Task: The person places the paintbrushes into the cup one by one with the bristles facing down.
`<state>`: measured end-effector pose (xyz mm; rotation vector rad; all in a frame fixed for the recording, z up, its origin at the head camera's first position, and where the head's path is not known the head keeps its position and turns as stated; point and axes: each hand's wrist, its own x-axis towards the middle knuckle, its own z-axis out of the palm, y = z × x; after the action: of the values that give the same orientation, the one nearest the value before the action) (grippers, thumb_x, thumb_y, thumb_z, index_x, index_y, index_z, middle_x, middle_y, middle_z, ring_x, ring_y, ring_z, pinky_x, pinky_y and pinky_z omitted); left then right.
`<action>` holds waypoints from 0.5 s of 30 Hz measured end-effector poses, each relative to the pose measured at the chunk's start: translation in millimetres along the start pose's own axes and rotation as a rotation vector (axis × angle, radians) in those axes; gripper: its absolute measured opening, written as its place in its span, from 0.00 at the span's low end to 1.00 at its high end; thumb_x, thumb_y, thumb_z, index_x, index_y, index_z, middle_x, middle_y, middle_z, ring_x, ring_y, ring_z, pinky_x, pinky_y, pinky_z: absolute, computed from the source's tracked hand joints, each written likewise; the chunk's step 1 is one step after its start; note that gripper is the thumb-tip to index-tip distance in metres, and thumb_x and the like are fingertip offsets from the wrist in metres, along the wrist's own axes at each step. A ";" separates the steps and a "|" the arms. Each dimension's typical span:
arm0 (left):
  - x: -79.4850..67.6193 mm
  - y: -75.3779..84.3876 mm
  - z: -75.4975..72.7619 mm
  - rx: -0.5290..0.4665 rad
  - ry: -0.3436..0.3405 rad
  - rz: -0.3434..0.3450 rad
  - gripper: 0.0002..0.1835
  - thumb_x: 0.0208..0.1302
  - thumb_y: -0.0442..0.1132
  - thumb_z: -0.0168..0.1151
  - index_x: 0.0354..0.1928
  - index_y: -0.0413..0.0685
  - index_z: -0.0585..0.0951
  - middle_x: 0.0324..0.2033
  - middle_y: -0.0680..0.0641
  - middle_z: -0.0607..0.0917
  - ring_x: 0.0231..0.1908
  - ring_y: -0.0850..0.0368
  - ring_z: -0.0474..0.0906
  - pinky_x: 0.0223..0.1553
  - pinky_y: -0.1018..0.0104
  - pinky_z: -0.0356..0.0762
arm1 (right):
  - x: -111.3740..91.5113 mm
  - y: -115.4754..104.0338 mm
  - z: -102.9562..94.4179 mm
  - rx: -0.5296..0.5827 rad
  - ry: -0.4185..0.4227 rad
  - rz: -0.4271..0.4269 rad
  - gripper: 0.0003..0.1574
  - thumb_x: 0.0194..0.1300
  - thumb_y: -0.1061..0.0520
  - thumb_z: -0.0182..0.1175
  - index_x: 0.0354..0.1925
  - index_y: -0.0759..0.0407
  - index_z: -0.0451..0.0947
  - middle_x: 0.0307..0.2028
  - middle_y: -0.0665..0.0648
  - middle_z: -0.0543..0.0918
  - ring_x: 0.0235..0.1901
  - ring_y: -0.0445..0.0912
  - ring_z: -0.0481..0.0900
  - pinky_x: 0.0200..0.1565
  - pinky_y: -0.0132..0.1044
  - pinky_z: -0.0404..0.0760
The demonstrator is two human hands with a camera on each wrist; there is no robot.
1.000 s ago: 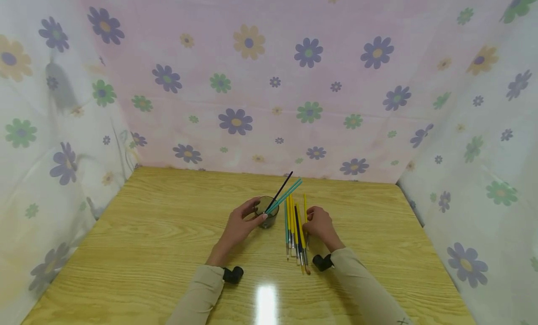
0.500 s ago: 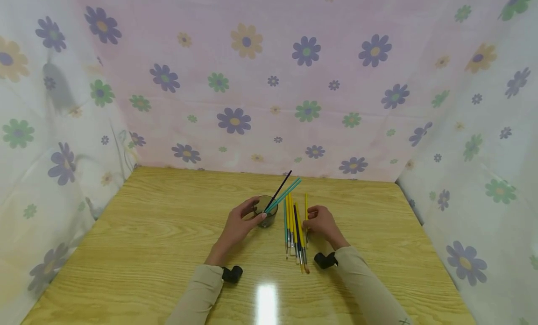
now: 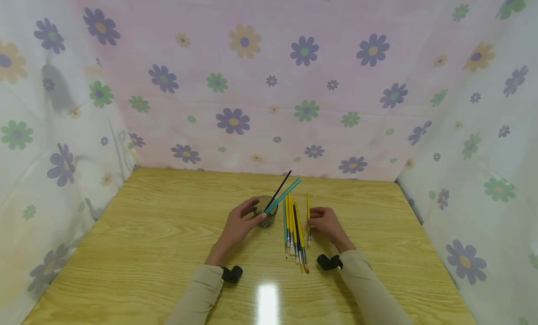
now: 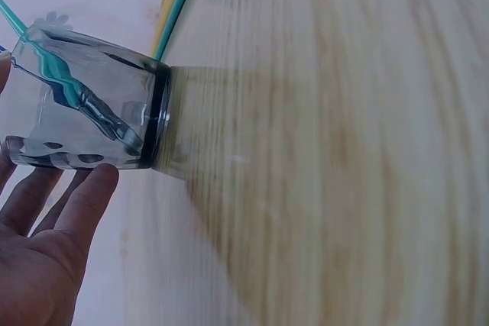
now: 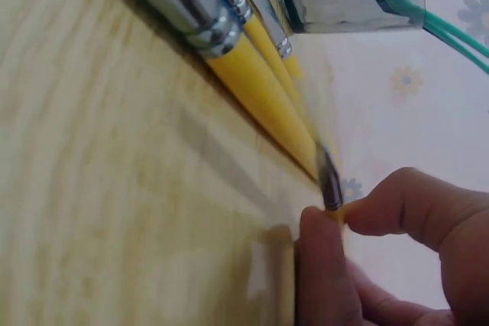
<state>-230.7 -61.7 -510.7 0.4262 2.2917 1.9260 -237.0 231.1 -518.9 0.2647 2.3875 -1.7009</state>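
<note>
A clear, dark-tinted glass (image 3: 265, 222) stands on the table at the middle of the head view. My left hand (image 3: 238, 226) holds it, fingers along one side and thumb near the rim by the brush handles. Two teal paintbrushes (image 3: 286, 193) and a dark-handled one (image 3: 283, 183) lean in it, bristles down. My right hand (image 3: 331, 227) pinches a yellow paintbrush (image 3: 308, 201) between thumb and fingers; its ferrule (image 5: 329, 182) shows in the right wrist view. Left of that hand, several paintbrushes (image 3: 291, 215) with yellow, teal and dark handles lie side by side, bristles toward me.
The wood-grain table (image 3: 168, 231) reaches back to a pink flowered cloth (image 3: 252, 147), with more flowered cloth on both sides. Black wrist mounts (image 3: 232, 274) sit at the sleeve cuffs. Light glares on the table's front part (image 3: 267, 301).
My right hand has shifted slightly right with the yellow paintbrush, which now stands apart from the row of brushes. My left hand and the glass look the same.
</note>
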 end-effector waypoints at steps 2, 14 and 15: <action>3.0 -9.3 1.2 -0.003 0.012 0.006 0.33 0.71 0.39 0.66 0.75 0.43 0.67 0.73 0.38 0.68 0.72 0.36 0.66 0.65 0.48 0.77 | 0.8 3.6 -2.4 0.025 -0.004 0.004 0.29 0.66 0.67 0.62 0.65 0.73 0.73 0.55 0.70 0.78 0.46 0.51 0.82 0.42 0.41 0.89; 4.1 -14.4 3.7 -0.004 0.030 0.016 0.33 0.69 0.43 0.68 0.74 0.51 0.71 0.72 0.45 0.72 0.70 0.41 0.70 0.62 0.50 0.80 | 3.3 16.8 -13.5 0.122 -0.055 -0.037 0.33 0.70 0.68 0.59 0.71 0.72 0.66 0.58 0.71 0.78 0.43 0.43 0.83 0.45 0.37 0.88; 4.2 -14.5 4.0 -0.003 0.029 0.014 0.33 0.69 0.43 0.68 0.74 0.51 0.71 0.72 0.46 0.71 0.70 0.41 0.69 0.62 0.49 0.80 | 3.1 17.9 -14.5 0.128 -0.067 -0.045 0.34 0.70 0.68 0.59 0.72 0.72 0.65 0.59 0.71 0.77 0.44 0.43 0.83 0.45 0.37 0.88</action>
<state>-235.6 -58.9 -525.3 0.4180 2.3088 1.9547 -236.1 250.7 -531.4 0.1711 2.2573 -1.8559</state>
